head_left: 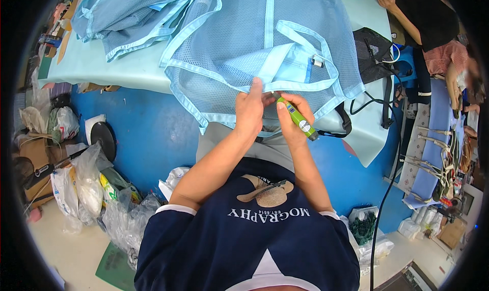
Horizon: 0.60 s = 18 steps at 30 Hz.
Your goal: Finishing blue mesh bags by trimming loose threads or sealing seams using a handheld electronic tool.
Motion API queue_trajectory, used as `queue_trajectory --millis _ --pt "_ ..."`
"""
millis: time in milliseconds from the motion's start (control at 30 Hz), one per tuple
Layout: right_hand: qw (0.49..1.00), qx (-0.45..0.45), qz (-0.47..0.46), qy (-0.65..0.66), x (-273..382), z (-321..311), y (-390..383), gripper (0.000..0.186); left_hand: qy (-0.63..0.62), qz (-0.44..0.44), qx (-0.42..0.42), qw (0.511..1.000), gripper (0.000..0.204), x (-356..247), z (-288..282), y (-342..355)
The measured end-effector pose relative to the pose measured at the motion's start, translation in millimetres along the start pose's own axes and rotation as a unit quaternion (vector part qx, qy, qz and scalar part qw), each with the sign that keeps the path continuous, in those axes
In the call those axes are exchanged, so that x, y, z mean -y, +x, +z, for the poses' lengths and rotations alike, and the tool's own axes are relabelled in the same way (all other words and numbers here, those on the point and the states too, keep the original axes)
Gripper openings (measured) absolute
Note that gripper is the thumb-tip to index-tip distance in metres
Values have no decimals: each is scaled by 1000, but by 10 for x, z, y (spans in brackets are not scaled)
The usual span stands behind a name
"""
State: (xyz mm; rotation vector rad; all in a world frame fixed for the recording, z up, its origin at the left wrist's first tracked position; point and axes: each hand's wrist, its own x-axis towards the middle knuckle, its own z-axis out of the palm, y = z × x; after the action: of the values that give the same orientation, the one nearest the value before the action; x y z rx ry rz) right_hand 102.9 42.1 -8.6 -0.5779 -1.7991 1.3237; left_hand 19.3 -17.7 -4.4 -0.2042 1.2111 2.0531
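A light-blue mesh bag (234,31) with pale blue binding lies on the table, its near edge hanging toward me. My left hand (248,112) pinches the bound edge of the bag, thumb on top. In my right hand (288,132) is a green pen-shaped tool (299,121) with dark ends. It slants, with its upper end close to my left fingertips and the bag's edge. The exact kind of tool cannot be made out, and its tip is partly hidden by my fingers. A pale blue strap loop (318,41) and a small dark-and-white fastener (317,62) lie on the bag.
More blue mesh pieces (137,23) are heaped at the far left of the pale table (97,69). A black bag (371,51) with straps and a cable lies at the right. Plastic bags (89,181) crowd the left floor. Another person (425,16) works at the far right.
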Motion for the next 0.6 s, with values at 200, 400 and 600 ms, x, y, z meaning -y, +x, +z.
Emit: queue_trajectory --millis 200,400,600 --pt "1000 -6 13 -21 23 34 0 18 11 15 6 1000 30 39 -11 17" --pt "999 6 -19 -29 -29 17 28 18 16 3 4 1000 29 40 -21 36" --pt "999 -8 -22 -28 -47 47 30 18 10 -2 -6 1000 29 27 -5 24"
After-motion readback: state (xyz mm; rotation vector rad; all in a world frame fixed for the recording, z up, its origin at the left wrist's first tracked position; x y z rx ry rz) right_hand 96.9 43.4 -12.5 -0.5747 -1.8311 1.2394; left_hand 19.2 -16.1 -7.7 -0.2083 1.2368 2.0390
